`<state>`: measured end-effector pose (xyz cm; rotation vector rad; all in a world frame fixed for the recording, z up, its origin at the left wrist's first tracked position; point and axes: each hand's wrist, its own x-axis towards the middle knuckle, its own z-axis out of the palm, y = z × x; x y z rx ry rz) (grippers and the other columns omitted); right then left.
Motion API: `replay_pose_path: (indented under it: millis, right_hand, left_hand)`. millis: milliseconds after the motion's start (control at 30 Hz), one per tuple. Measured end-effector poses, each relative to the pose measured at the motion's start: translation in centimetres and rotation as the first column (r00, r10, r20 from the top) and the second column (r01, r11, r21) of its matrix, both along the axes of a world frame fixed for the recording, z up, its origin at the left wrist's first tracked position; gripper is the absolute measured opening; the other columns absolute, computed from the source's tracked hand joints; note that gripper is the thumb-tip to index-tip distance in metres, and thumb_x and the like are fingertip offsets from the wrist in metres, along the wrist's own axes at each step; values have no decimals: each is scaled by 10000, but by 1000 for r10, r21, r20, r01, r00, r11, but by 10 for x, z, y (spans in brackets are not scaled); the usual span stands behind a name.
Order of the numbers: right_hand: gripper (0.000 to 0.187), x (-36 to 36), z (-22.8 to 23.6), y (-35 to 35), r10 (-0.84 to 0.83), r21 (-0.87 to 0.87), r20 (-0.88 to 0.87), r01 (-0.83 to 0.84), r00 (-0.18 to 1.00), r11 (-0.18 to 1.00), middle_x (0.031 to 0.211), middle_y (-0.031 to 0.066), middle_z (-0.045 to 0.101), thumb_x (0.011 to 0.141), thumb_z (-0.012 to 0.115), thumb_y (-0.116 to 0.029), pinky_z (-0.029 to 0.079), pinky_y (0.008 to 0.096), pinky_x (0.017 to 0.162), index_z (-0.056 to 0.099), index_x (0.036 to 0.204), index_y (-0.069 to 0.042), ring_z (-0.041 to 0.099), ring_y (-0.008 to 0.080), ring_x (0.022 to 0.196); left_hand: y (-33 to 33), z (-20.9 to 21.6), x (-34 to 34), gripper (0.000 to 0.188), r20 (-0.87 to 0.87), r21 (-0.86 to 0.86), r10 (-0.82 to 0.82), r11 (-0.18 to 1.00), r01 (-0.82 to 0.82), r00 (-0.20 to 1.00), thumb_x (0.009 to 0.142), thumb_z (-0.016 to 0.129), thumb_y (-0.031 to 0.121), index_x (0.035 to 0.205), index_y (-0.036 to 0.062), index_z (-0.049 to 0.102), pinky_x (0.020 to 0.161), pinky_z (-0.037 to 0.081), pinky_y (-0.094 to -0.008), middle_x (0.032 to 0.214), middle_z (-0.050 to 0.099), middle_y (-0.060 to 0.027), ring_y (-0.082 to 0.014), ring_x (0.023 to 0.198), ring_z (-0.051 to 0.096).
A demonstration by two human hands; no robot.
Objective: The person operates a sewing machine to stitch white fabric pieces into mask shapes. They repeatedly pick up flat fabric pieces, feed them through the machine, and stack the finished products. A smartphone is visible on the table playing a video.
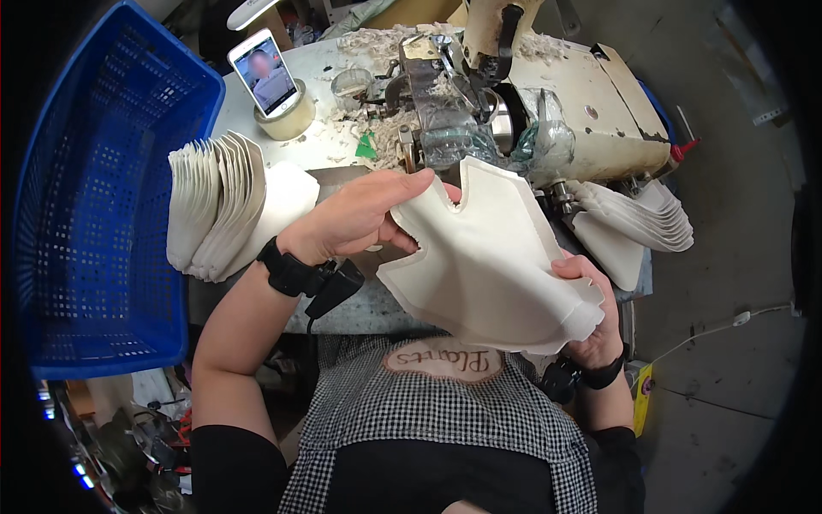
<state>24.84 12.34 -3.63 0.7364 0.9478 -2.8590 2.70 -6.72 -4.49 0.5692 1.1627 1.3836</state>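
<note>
cream-white, leather-like flat piece with a stitched-looking margin and cut notches is held between both hands, tilted, in front of the machine and above the near edge of the grey worktable. the left hand has its fingers closed narrowly on the piece's upper left part, beside a deep notch: the thumb lies on top, the other fingers curl beneath, partly hidden. the right hand pinches the lower right end, thumb on the upper face and fingers behind, with their tips out of sight. the piece bows softly between the two grips.

beyond it stands a cream-painted metal machine with chipped edges, partly wrapped in clear plastic. pale, fluffy shavings lie around it, with a small bright green scrap among them. to the left, a white smartphone with a lit screen leans upright against a wide roll of pale tape. a fanned stack of cream pieces stands beside a large blue perforated plastic basket; another layered cream bundle rests right of the machine's front. black wrist straps circle both wrists, and a black-and-white checked apron covers the person's front.
</note>
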Motion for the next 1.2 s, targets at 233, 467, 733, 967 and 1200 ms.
replay_pose_path:
  millis: [233,467,733,967,1200]
  right_hand:
    - [555,11,1,0,11,-4,8,-11,1000,1000,1182,185,584,797,512,-87,505,338,919,401,1314,80,633,232,1009]
    - [630,77,36,-6,-427,539,-56,387,902,748,1058,163,635,661,578,-203,507,285,798,505,1204,109,641,216,883]
    - [384,185,10,64,-846,754,-433,639,310,-152,1093,171,585,829,495,-83,551,356,751,474,1189,47,632,265,939]
    - [372,88,-58,107,-746,761,-203,582,634,288,1076,164,592,838,465,-15,600,351,642,421,1200,59,665,248,821]
    - [362,22,-80,120,-613,690,-145,524,777,500,1047,159,624,897,484,-89,584,334,656,442,1235,31,672,229,780]
  left_hand:
    - [3,3,7,512,-24,-14,-57,998,57,998,1013,384,361,1330,-34,458,833,549,-300,1282,540,-121,-166,1096,584]
    - [8,-4,18,590,-384,70,-184,971,227,905,937,555,277,1422,11,351,1022,410,-363,1343,494,-161,-233,1218,505]
    - [11,-2,21,355,-345,-19,-181,982,186,921,945,550,141,1259,-24,525,911,483,-278,1099,651,-123,-162,1013,619]
    - [4,-16,21,326,-272,-105,-106,991,80,956,926,557,102,1217,-45,550,900,488,-306,1065,656,-126,-177,973,630]
    - [-1,-17,15,325,-212,-142,-62,989,32,975,920,566,110,1219,-19,561,889,474,-285,1062,661,-107,-167,982,626]
